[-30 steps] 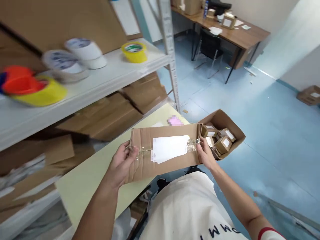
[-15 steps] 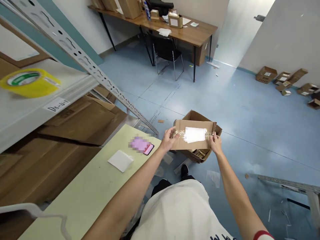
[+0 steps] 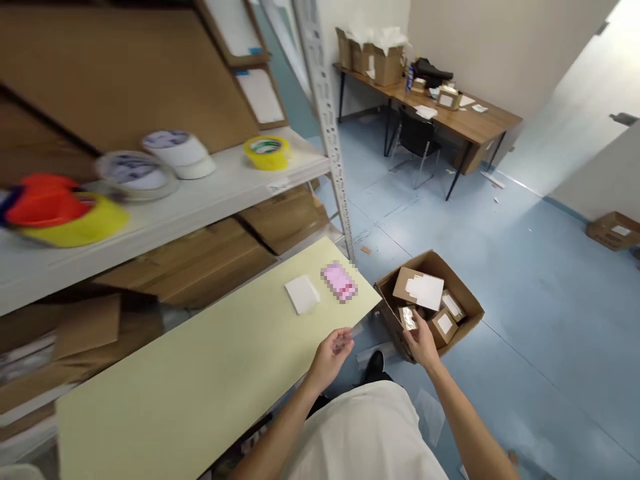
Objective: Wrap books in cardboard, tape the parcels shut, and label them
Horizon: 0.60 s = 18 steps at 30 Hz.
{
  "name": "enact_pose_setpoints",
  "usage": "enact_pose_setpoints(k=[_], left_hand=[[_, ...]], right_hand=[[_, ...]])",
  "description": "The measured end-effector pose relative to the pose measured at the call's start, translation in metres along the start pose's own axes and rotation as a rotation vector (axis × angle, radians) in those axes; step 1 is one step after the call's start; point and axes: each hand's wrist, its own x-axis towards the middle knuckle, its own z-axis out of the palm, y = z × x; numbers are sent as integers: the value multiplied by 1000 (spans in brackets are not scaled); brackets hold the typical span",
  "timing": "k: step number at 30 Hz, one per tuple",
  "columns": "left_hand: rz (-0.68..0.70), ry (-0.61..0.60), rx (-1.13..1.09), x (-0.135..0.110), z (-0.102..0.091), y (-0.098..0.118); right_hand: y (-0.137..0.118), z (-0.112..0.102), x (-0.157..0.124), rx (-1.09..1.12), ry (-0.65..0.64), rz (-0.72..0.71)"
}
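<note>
My right hand reaches into an open cardboard carton on the floor. Its fingers and thumb close on the near edge of a small cardboard box with shiny clear tape. Behind that box lies a larger flat cardboard box with white labels. Two smaller labelled boxes, one of them a square box, sit at the carton's right side. My left hand hovers by the front edge of the pale yellow tabletop, its fingers curved and apart from the thumb, with no object clearly visible in it.
On the tabletop are a white pad and a blurred-out pink phone. A metal shelf at left bears several tape rolls, including a yellow roll. A wooden desk and black chair stand at the back.
The flat labelled box has left both hands and now lies in the carton. My right hand has lowered into the carton, my left has drawn back toward the tabletop. The view has turned left.
</note>
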Motion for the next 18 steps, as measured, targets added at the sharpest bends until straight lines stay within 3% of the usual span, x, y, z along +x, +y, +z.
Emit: enact_pose_setpoints(k=[9, 14, 18], left_hand=[[32, 375, -247, -109, -106, -51], [85, 643, -370, -171, -161, -88], [55, 849, -452, -222, -182, -122]], right_hand=[[-137, 101, -45, 17, -438, -492], [-199, 159, -97, 69, -728, -556], [-229, 201, -135, 64, -948, -557]])
